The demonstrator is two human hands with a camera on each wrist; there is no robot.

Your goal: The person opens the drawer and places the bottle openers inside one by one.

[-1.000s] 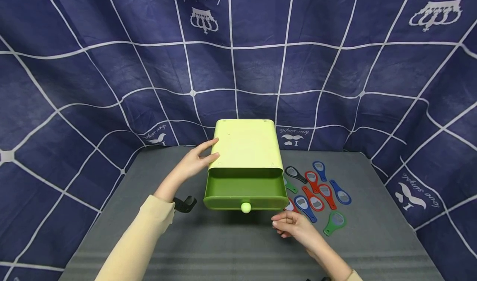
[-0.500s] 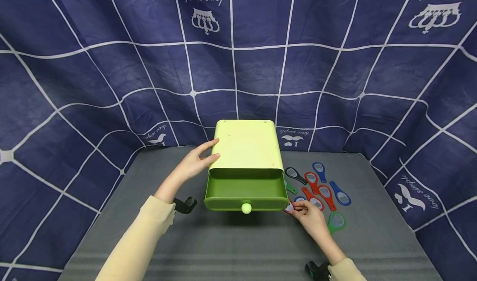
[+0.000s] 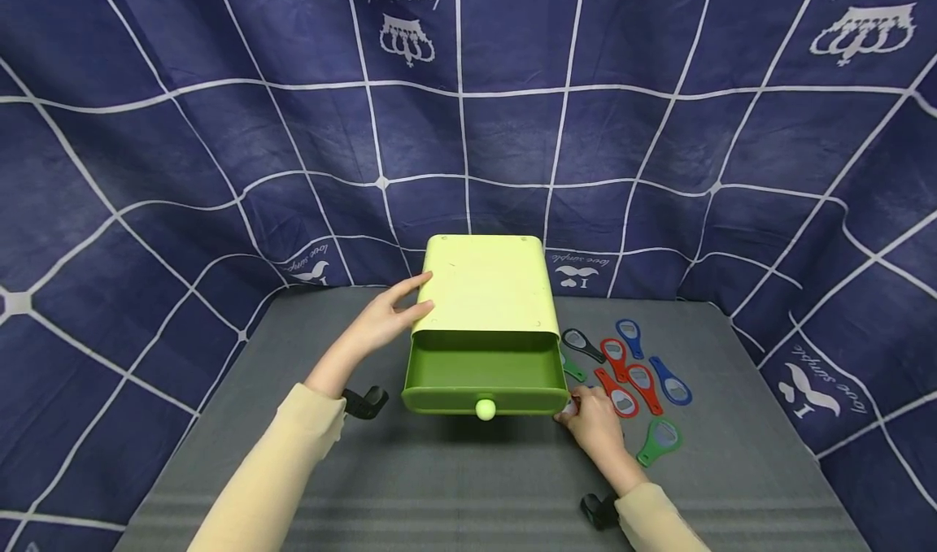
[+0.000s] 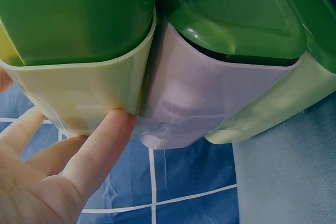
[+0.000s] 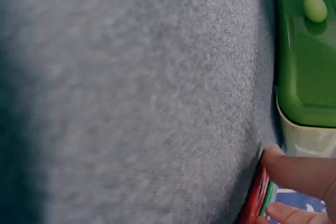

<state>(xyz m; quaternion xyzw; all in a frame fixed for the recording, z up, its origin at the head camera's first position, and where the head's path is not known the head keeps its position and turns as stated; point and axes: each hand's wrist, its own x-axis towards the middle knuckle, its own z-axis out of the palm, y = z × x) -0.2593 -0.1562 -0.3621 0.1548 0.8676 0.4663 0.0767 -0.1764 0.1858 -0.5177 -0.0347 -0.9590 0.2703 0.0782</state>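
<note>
Right fingers [image 5: 302,176] seemingly pinch red tool [image 5: 255,199] near edge of open drawer [image 3: 445,400].

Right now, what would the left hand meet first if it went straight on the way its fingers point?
The left hand would meet the side of the pale-green drawer cabinet first; its fingertips look already against it, though exact contact is hard to judge.

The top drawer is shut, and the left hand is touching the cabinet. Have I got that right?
Not quite: the top drawer is open, as the head view shows. The left hand is touching the cabinet.
</note>
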